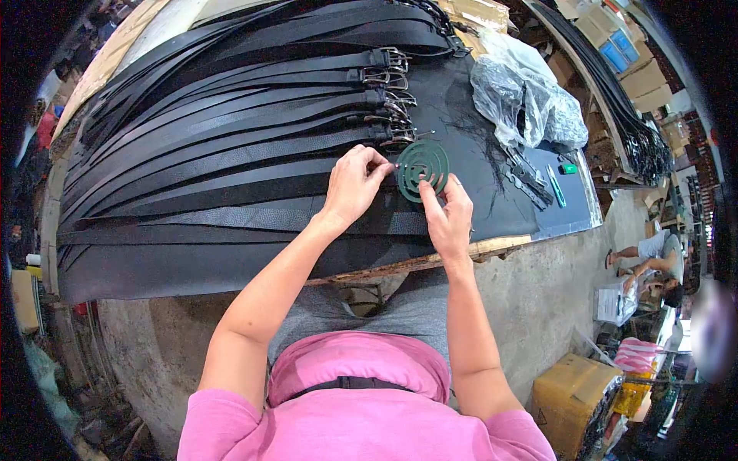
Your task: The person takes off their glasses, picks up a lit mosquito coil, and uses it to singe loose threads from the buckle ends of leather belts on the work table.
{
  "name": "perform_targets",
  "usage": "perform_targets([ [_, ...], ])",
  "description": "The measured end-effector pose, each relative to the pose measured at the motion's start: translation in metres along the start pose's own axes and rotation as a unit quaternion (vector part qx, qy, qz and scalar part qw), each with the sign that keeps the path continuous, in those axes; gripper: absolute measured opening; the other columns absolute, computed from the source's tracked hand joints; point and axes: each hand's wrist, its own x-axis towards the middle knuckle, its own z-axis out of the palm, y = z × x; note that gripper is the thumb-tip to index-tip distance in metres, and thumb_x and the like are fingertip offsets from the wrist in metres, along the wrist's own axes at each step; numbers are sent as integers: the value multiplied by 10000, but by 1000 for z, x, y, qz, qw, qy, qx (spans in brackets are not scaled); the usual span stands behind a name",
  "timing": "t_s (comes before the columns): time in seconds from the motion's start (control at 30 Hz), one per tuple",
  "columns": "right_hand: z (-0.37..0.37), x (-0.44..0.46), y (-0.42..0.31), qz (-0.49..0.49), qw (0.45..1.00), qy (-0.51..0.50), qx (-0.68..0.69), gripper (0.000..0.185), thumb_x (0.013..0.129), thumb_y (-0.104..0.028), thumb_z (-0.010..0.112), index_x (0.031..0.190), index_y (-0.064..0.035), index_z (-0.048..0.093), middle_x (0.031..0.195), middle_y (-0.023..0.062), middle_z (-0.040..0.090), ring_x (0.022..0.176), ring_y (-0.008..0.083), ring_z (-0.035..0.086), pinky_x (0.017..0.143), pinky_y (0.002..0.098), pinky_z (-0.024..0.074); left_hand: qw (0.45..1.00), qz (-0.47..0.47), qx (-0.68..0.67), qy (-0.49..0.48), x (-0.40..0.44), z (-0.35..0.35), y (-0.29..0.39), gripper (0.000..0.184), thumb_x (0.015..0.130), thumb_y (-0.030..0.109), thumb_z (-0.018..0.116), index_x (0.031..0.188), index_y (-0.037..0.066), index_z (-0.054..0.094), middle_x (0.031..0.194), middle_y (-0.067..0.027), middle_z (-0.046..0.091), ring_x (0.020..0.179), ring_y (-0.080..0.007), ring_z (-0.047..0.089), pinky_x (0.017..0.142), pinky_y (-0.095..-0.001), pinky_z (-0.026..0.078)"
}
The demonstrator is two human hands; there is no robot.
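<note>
Status: green coil [437, 156] is up in the air above the worktop [569, 215], nothing under it but my hands. Clock face centred on the coil: right hand [451, 219] at 5 o'clock, clamped on it, thumb over the front face. Left hand [354, 180] at 9, thumb and finger pinched at the rim; looks to be on the coil too, exact contact too small to confirm. Hands apart from each other, coil between them

Progress, my read: pickup done, handling mid-way. Coil is one round spiral, rings nested, no break I can make out. Not yet set down, so release is left for both hands

Around it: black belts [254, 142] laid out in rows from 9 to 11, buckles [398, 104] near 11, neither in my grip. Clear plastic bag [530, 96] at 2. Dark metal pieces [526, 178] and teal tool [556, 187] near 3, lying loose, well apart from my hands
</note>
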Motion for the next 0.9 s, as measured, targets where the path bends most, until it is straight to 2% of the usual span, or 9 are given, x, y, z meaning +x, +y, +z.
perform_targets([
  [0.07, 1, 0, 3, -6, 1000, -1, 1, 95, 889, -52, 620, 940, 24, 645, 892, 187, 640, 815, 354, 618, 731, 411, 475, 1000, 4, -2, 6, 0, 1, -1, 183, 840, 169, 732, 826, -5, 680, 817, -130, 621, 737, -279, 616, 683, -394, 484],
  [0.17, 1, 0, 0, -8, 1000, -2, -4, 96, 888, -52, 619, 941, 25, 643, 895, 189, 640, 818, 356, 617, 731, 413, 474, 1000, 0, 10, -7, 0, 1, -6, 186, 862, 184, 725, 883, 3, 692, 840, -108, 628, 730, -222, 595, 659, -342, 473],
  [0.47, -2, -3, -2, 14, 1000, 6, 1, 97, 894, -51, 621, 950, 26, 642, 887, 183, 638, 812, 339, 619, 729, 409, 472, 1000, -13, -22, -3, 0, -3, -6, 214, 890, 191, 717, 894, -19, 676, 843, -92, 621, 762, -169, 623, 673, -320, 488],
  [0.57, -4, -5, -2, 22, 1000, -3, 18, 92, 893, -42, 622, 956, 23, 644, 886, 180, 638, 806, 331, 616, 732, 399, 473, 992, -72, -97, -31, -4, -14, -1, 201, 914, 162, 700, 908, -35, 657, 887, -79, 604, 767, -143, 645, 683, -289, 513],
  [0.7, -6, -6, -7, 2, 999, -32, -3, 98, 890, -40, 624, 968, 14, 650, 897, 173, 635, 807, 325, 612, 737, 392, 472, 990, -63, -123, -38, -14, -18, -16, 151, 937, 100, 669, 926, -46, 628, 946, -66, 573, 798, -135, 660, 718, -269, 534],
  [0.87, -5, -6, -17, -26, 997, -71, 6, 106, 889, -48, 626, 974, 10, 655, 915, 164, 628, 835, 320, 607, 760, 391, 468, 993, -61, -91, -34, -21, -25, -7, 159, 934, 117, 675, 920, -34, 627, 937, -70, 583, 825, -136, 655, 734, -274, 528],
  [0.9, -5, -6, -16, -29, 997, -71, 6, 116, 887, -46, 631, 983, 12, 661, 918, 151, 634, 834, 297, 606, 763, 375, 469, 994, -62, -82, -35, -21, -25, -7, 161, 933, 120, 676, 919, -33, 627, 936, -70, 585, 829, -137, 654, 738, -275, 527],
])
